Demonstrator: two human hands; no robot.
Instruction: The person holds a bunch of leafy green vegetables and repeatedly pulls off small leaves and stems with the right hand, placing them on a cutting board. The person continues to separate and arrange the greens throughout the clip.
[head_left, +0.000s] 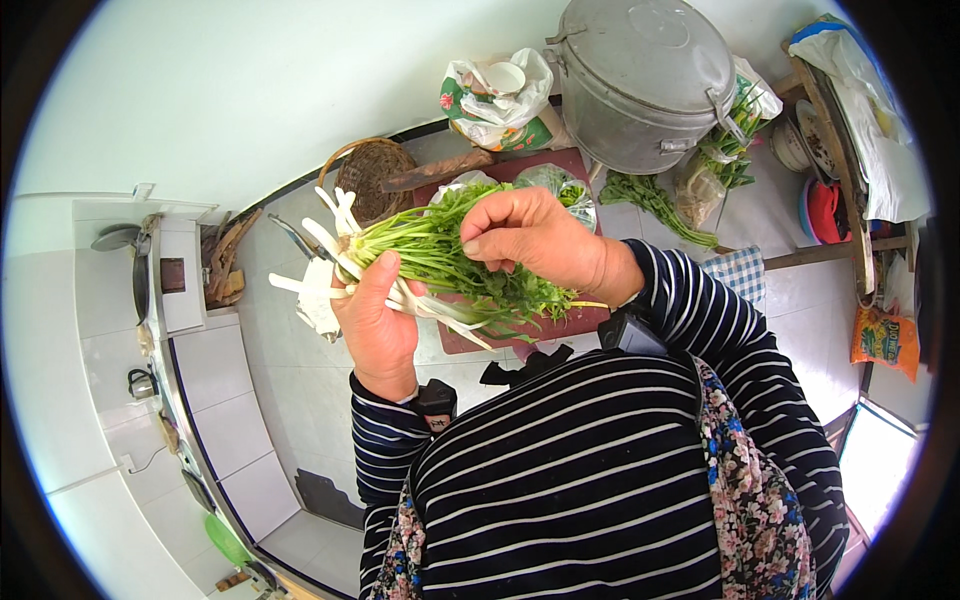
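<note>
A bundle of leafy green herbs (420, 244) and white-stalked scallions (442, 311) lies across my left hand (384, 322), which grips it near the root end, thumb on top. Over the leaves is my right hand (529, 236), fingers curled and the thumb near the fingertips; whether they pinch a stem cannot be told. Beneath the bundle stands a low dark red table (450, 341). Plastic bags with greens (574, 191) rest on its far side. The leaves and my right hand hide part of the tabletop.
A wicker basket (375, 176), a piece of wood (439, 171) and a sack with a bowl (495, 131) are beyond the table. A large lidded metal pot (637, 97) stands at the back right. More greens (660, 206) lie on the floor. A tiled counter (217, 390) runs along the left.
</note>
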